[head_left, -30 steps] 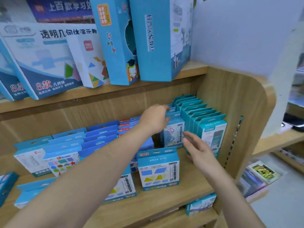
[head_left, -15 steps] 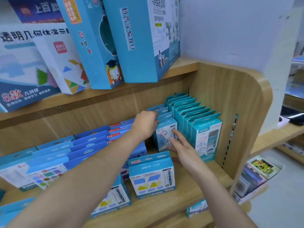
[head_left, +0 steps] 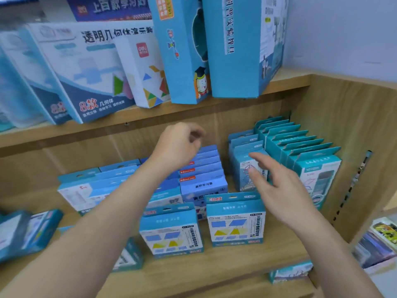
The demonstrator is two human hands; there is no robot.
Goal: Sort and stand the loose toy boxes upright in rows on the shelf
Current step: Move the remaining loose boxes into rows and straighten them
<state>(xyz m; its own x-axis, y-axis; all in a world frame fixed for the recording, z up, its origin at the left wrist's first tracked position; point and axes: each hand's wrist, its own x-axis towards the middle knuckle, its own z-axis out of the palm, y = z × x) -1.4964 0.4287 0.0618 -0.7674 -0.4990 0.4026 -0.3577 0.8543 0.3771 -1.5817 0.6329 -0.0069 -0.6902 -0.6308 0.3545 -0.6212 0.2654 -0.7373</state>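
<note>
Small blue toy boxes stand in rows on the middle wooden shelf [head_left: 214, 274]. A teal row [head_left: 305, 155] fills the right end, and a short light-blue row [head_left: 245, 153] stands just left of it. My right hand [head_left: 277, 188] hovers with spread fingers in front of that short row and holds nothing. My left hand [head_left: 180, 145] hangs loosely curled and empty above a darker blue row [head_left: 204, 168]. Two boxes with shape pictures [head_left: 235, 220] [head_left: 170, 232] stand at the shelf's front. A box [head_left: 28, 231] at far left leans over.
Large blue and white boxes [head_left: 245, 44] lean on the upper shelf. The wooden side panel [head_left: 354, 130] closes the right end. A white-fronted row [head_left: 86, 190] stands at left. One box [head_left: 290, 272] lies on the lower shelf, with more goods [head_left: 378, 239] beyond at right.
My left hand has let go of the light-blue row and drawn back to the left. My right hand has lifted off the front box. The camera has shifted left and nearer.
</note>
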